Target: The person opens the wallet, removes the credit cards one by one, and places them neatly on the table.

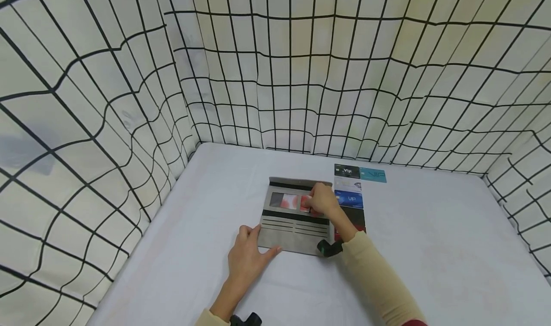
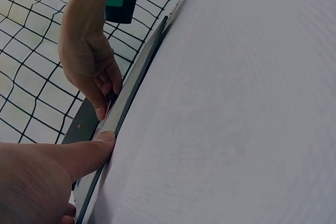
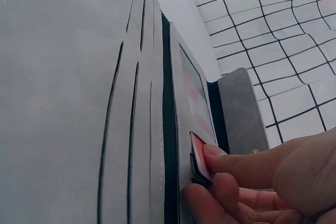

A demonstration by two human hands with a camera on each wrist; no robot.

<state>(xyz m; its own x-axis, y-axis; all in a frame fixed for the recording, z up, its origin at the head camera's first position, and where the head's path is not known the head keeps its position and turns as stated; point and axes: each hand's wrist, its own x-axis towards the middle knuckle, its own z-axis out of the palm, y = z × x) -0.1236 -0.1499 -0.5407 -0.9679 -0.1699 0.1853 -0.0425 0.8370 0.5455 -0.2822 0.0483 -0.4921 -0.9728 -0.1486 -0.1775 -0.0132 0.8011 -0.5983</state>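
A grey wallet (image 1: pixel 275 240) lies unfolded on the white table, with rows of slots and a clear window pocket (image 1: pixel 277 200) showing a pink-and-white insert. At the pocket, my right hand (image 1: pixel 324 200) pinches a small red card (image 3: pixel 198 150) between thumb and fingers; a dark edge shows beside it. The card's lower part is hidden in the wallet. My left hand (image 1: pixel 247 256) rests around the wallet's near left corner. Its straight thumb (image 2: pixel 97 153) presses the near edge, while its other fingers touch the left side.
Right of the wallet, several cards lie in a column: a black Vip card (image 1: pixel 347 171), a silver one (image 1: pixel 347 185), a blue VIP card (image 1: pixel 349 199) and others partly behind my right wrist. A teal VIP card (image 1: pixel 373 174) lies beside the top. Black netting (image 1: pixel 290 82) surrounds the table.
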